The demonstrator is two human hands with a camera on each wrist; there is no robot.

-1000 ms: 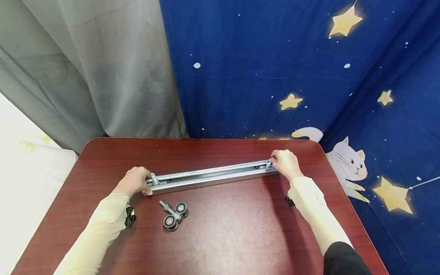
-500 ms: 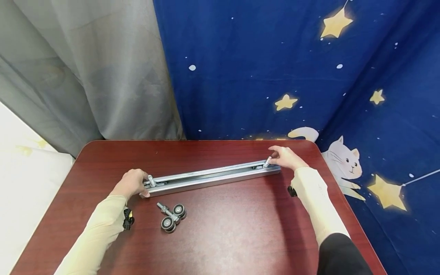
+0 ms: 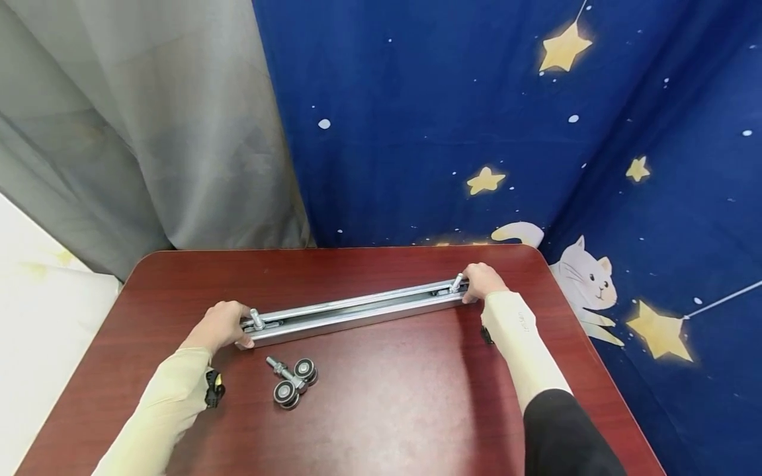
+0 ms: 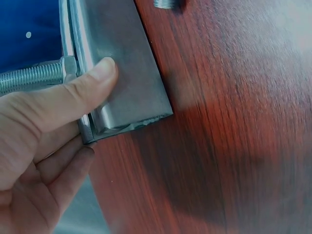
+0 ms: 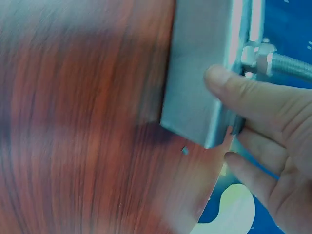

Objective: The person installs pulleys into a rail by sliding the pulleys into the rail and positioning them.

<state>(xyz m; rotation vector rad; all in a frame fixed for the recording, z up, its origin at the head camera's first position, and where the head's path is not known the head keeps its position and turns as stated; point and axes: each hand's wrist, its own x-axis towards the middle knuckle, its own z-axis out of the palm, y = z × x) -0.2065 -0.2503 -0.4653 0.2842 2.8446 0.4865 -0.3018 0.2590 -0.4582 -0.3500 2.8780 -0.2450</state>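
Note:
A long silver metal rail point(image 3: 357, 312) with a slot along its top lies slightly slanted across the table. From the slot rise two threaded bolts, one near the left end point(image 3: 256, 320) and one near the right end point(image 3: 456, 283). My left hand point(image 3: 219, 325) grips the rail's left end, its thumb point(image 4: 97, 78) flat on the front wall. At the other end my right hand point(image 3: 483, 281) holds the rail, thumb point(image 5: 224, 80) on the same wall. Nearer me lies a loose roller trolley point(image 3: 292, 382) with black-ringed wheels and a threaded bolt.
The reddish-brown wooden table point(image 3: 381, 410) has rounded far corners. Behind its far edge hang a grey curtain point(image 3: 196, 132) and a blue curtain point(image 3: 417, 99) with stars and a cat. Something white point(image 3: 53, 330) is at the left beside the table.
My right hand was at the right bolt, then loosened its fingers there, and now grips the rail's right end. My left hand stays on the left end. The head view has shifted slightly.

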